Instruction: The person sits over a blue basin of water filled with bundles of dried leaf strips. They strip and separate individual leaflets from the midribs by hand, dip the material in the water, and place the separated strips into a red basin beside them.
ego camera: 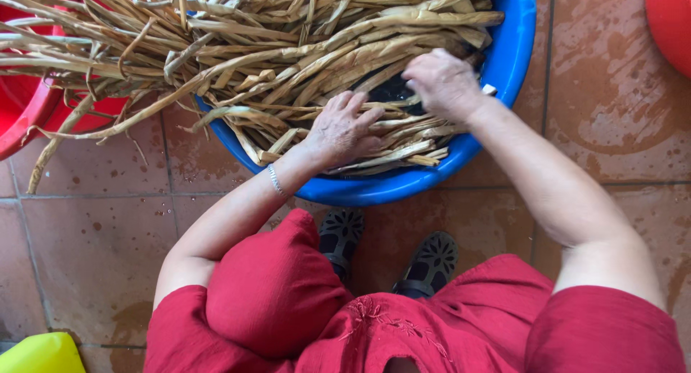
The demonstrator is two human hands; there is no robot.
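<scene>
- Far left, a red tub (pixel 21 107) sits under the stalk ends.
- Your left hand (pixel 344 128) presses flat, fingers spread, on the dried stalks (pixel 288 49) in the blue basin (pixel 515 49).
- Your right hand (pixel 443 82) curls into them; grip unclear.

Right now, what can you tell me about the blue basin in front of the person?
The round blue plastic basin sits on wet reddish floor tiles, its top cut off by the frame. It looks smooth and glossy, and it is heaped with long tan dried stalks that spill over its left rim. Both hands, left and right, press into the stalks inside it.
</scene>
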